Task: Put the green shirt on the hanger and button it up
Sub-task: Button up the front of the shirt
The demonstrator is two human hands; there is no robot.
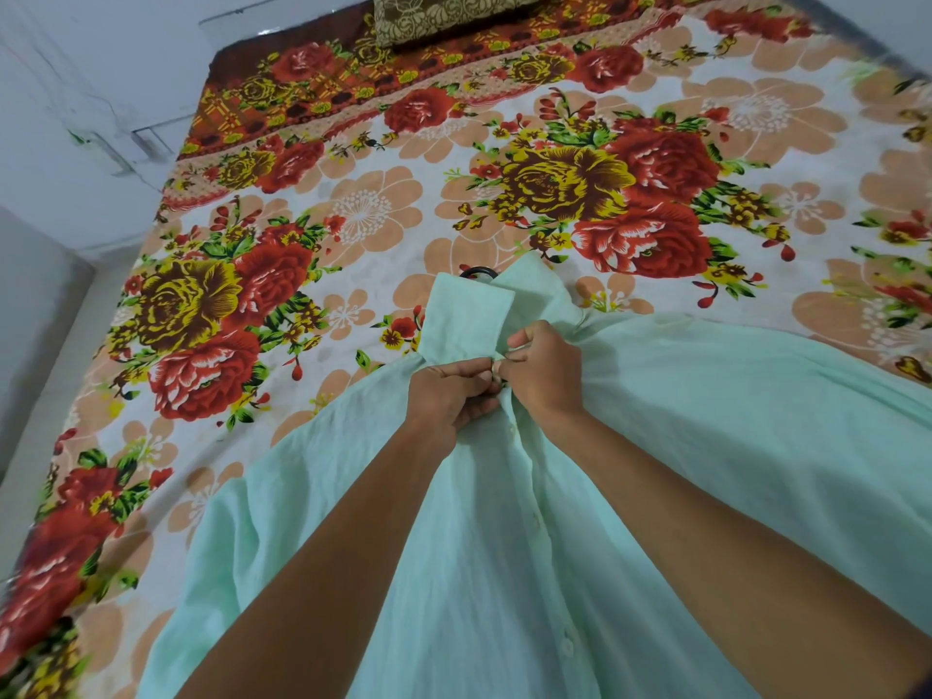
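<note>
Left hand [449,401], right hand [544,368] pinch green shirt [504,547] placket below collar.

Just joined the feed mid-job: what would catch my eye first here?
The loud floral bedsheet fills the view. Across its near half spreads the pale green shirt, where the left hand and right hand pinch the fabric just below the collar. The black hanger hook peeks out above the collar.
</note>
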